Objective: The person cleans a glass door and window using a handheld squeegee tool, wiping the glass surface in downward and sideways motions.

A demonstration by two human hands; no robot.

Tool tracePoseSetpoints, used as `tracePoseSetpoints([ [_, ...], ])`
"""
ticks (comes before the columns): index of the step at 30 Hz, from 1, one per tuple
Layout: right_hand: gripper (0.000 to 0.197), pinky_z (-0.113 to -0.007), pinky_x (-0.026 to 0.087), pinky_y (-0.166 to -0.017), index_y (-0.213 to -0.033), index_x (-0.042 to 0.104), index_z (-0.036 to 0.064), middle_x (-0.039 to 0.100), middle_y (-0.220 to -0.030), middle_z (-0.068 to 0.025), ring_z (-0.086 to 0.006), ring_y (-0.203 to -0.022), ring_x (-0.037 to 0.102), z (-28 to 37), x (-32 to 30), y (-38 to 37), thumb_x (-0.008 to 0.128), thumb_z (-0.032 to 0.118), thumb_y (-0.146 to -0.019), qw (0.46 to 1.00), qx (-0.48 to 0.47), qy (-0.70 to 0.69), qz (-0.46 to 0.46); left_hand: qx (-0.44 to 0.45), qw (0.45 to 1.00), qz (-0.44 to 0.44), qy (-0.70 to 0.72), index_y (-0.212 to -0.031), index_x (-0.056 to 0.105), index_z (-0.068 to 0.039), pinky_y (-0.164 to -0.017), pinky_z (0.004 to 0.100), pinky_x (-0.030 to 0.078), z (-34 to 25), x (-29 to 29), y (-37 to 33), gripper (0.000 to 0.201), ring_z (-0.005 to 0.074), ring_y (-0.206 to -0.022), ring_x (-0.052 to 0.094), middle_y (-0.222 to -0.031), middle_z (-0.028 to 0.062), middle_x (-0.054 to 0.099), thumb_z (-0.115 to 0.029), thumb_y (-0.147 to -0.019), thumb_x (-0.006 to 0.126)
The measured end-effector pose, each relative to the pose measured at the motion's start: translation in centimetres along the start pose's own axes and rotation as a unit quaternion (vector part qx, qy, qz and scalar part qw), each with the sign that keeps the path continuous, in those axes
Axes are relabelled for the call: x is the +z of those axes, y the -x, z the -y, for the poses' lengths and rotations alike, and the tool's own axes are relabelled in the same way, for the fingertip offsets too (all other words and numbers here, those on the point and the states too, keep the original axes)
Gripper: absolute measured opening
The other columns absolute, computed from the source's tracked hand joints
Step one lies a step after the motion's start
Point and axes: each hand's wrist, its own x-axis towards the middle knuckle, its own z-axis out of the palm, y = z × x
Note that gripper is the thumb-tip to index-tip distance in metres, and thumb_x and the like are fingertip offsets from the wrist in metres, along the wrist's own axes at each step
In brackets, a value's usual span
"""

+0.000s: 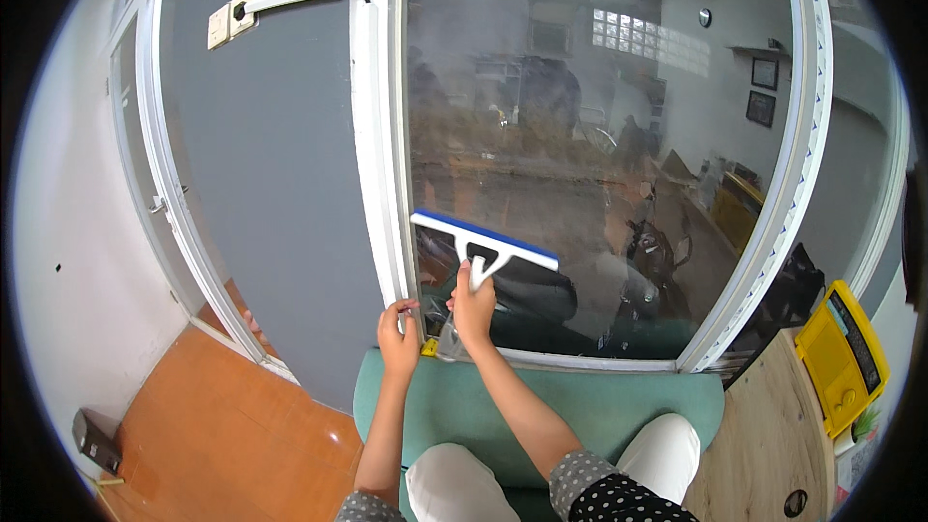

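Note:
My right hand [474,307] is closed around the handle of a squeegee [483,237] with a white body and a blue blade edge. The squeegee is tilted, its left end higher, in front of the lower left part of a large glass pane [580,184]. Below that hand a clear bottle-like part [449,341] shows, partly hidden by it. My left hand [398,333] is at the white window frame [382,184], its fingers curled against the frame's edge. Close by that hand, a small yellow thing [428,348] lies at the pane's lower corner.
A green padded seat [570,406] is under the window, with my white-trousered legs over it. To the right stands a wooden table [773,445] with a yellow box-shaped device [843,358]. At left are a grey wall panel [271,164] with a socket [232,19] and an orange floor [232,425].

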Motion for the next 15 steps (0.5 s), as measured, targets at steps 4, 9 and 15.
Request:
tracePoseSetpoints([
  [4, 0.035, -0.028, 0.047, -0.05, -0.093, 0.057, -0.0054, 0.062, -0.069, -0.0088, -0.0138, -0.053, 0.059, 1.7, 0.1, -1.6, 0.057, 0.029, -0.092, 0.986, -0.141, 0.09, 0.022, -0.011, 1.0, 0.006, 0.023, -0.097, 0.061, -0.002, -0.087, 0.0365, 0.044, 0.4, 0.7, 0.5, 0.021, 0.027, -0.093, 0.058, -0.096, 0.0105, 0.065, -0.003, -0.081, 0.047],
  [9, 0.03, -0.042, 0.05, -0.056, -0.093, 0.059, -0.001, 0.064, -0.067, -0.0176, -0.0308, -0.061, 0.065, 0.9, -0.2, -3.9, 0.064, 0.027, -0.084, 0.98, -0.15, 0.131, 0.023, -0.01, 1.0, 0.015, 0.017, -0.099, 0.061, -0.002, -0.084, 0.0341, 0.045, 1.6, 1.2, 0.7, 0.022, 0.0217, -0.093, 0.059, -0.098, 0.0088, 0.065, -0.002, -0.083, 0.046],
  [15, 0.027, -0.045, 0.051, -0.06, -0.092, 0.059, -0.0032, 0.064, -0.075, -0.0246, -0.0407, -0.073, 0.063, -4.6, -2.7, -2.5, 0.066, 0.019, -0.078, 0.948, -0.171, 0.267, 0.011, -0.012, 0.999, 0.027, -0.015, -0.103, 0.059, -0.003, -0.094, 0.0381, 0.039, 0.4, 1.8, 0.4, 0.028, 0.0274, -0.104, 0.053, -0.109, 0.0131, 0.06, -0.001, -0.078, 0.046],
])
